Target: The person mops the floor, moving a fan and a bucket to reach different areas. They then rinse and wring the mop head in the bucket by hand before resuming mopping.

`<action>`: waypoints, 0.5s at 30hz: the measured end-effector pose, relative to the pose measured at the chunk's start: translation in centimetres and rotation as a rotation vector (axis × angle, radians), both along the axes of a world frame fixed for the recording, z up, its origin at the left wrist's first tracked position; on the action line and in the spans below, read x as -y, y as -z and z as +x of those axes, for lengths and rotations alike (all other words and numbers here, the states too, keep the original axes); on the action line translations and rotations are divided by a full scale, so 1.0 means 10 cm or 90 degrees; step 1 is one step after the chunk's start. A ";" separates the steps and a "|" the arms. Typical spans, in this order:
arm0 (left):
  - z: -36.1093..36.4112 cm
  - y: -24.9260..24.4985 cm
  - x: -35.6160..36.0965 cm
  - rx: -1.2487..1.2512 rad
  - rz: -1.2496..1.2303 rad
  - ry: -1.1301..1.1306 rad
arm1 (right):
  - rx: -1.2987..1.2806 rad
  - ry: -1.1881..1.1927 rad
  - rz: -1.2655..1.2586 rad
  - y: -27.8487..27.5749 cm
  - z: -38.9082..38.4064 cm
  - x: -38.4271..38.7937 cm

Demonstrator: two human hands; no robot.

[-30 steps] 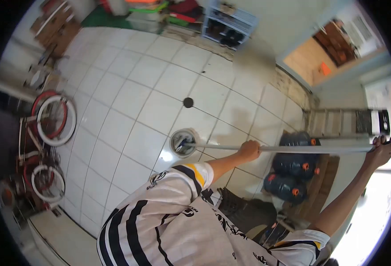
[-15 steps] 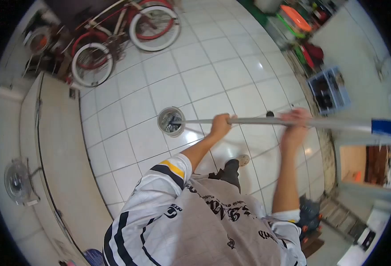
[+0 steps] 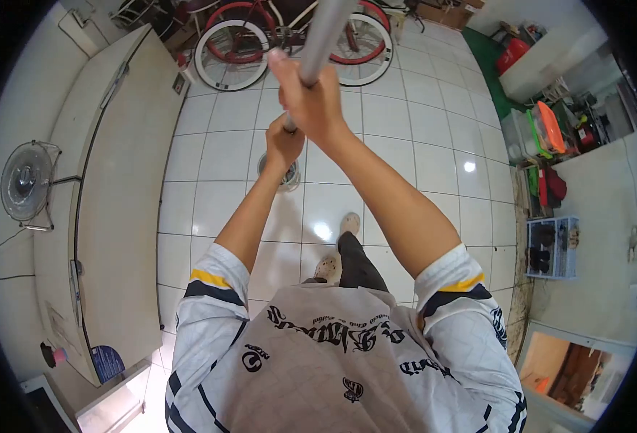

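Observation:
A long grey pole, the handle of a mop point(image 3: 326, 40), rises steeply in front of me toward the top of the view. My left hand point(image 3: 284, 144) is wrapped around it lower down, above the bucket. Higher up, my right hand point(image 3: 313, 105) is closed around the same handle, its thumb pointing upward. Under the left hand stands a grey bucket point(image 3: 292, 182) on the tiled floor. My hand and forearm hide much of the bucket, and the mop's lower end is out of sight behind them.
Red bicycles with white tyres point(image 3: 232, 54) lean at the back. A long pale cabinet point(image 3: 127, 216) stands along the left, with a round fan point(image 3: 26, 180) beside it. At right are a blue crate point(image 3: 553, 247) holding shoes and plastic boxes point(image 3: 547, 130). White tiles point(image 3: 427, 166) cover the floor.
The mop handle has swung from lying out to the right to standing steeply upward. My right hand has moved left and up with it, near my left hand. My view has turned.

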State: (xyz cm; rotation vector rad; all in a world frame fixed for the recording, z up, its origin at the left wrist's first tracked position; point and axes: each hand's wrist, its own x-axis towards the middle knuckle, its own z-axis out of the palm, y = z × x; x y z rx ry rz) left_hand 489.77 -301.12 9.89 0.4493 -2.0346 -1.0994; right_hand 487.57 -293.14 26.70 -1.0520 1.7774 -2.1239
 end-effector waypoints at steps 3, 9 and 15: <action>0.08 0.13 0.27 0.144 0.011 -0.033 | -0.012 -0.046 0.035 0.35 -0.13 0.32; -0.20 0.42 0.79 0.116 -0.018 -0.067 | -0.021 -0.160 0.037 0.53 -0.56 1.08; -0.77 0.43 1.01 -0.017 0.120 -0.209 | 0.025 -0.224 0.073 0.63 -1.00 1.51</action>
